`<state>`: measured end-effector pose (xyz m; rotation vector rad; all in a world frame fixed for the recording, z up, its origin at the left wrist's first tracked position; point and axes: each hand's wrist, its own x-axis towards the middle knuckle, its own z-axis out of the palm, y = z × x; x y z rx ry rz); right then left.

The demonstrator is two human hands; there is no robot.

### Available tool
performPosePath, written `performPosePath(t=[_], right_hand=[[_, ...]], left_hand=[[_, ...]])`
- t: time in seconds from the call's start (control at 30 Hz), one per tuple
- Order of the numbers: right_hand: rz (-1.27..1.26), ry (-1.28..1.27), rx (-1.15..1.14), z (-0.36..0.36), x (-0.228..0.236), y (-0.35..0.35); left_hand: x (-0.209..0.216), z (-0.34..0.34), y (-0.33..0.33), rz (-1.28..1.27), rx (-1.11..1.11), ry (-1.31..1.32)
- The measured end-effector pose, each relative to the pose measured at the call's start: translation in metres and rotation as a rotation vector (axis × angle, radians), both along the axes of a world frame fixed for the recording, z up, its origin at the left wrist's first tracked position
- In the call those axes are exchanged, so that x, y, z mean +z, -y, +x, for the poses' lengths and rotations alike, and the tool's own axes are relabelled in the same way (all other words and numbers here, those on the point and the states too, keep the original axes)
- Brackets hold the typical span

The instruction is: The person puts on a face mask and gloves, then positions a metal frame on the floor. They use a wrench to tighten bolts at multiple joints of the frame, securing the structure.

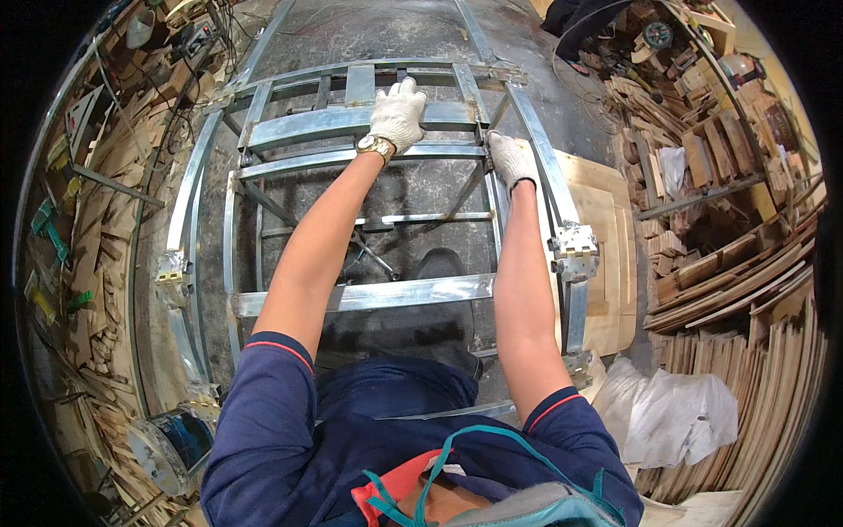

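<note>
Before me stands a frame of shiny galvanized metal tubing (pixel 195 167), with a smaller inner frame (pixel 369 296) set within it. My left hand (pixel 399 116), in a white knit glove with a watch at the wrist, lies curled over the wide metal crossbar (pixel 303 127) near the frame's far end. Its fingertips are partly hidden. At the inner frame's far right corner, my gloved right hand (pixel 512 160) is closed around the metal, its thumb side against the joint. Metal hinge-like brackets (pixel 575 250) sit on both outer sides.
Scrap wood strips (pixel 105 255) are heaped along the left, near a round blue-and-white can (pixel 171 448). On the right are a wooden panel (pixel 610 255), stacked boards (pixel 729 360) and a white plastic bag (pixel 680 417). Someone's dark-clothed leg (pixel 584 26) shows at the far right.
</note>
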<state>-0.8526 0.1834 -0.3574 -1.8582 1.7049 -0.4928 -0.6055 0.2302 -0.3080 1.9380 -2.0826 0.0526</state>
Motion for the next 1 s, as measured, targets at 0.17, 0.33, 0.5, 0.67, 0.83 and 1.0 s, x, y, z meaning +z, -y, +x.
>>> performPosePath(t=[0.17,0.33,0.5,0.67,0.83,1.0], right_hand=[[-0.079,-0.052,0.143,0.006,0.023,-0.014],[-0.176,-0.28,0.139,0.003,0.014,-0.008],[-0.14,-0.273,0.164,-0.003,0.002,0.006],[-0.129,-0.272,0.219,0.007,0.009,0.006],[-0.124,-0.329,0.24,0.008,0.007,0.012],[0.001,-0.294,0.16,0.002,-0.006,0.027]], left_hand=[[-0.001,0.008,-0.005,0.017,0.016,-0.008],[-0.005,0.008,-0.004,0.002,-0.032,-0.024],[-0.01,0.007,-0.001,-0.037,-0.048,-0.023],[-0.014,0.013,-0.003,-0.023,-0.037,-0.017],[-0.014,0.014,-0.001,-0.039,-0.046,-0.033],[-0.016,0.015,-0.001,-0.046,-0.049,-0.046]])
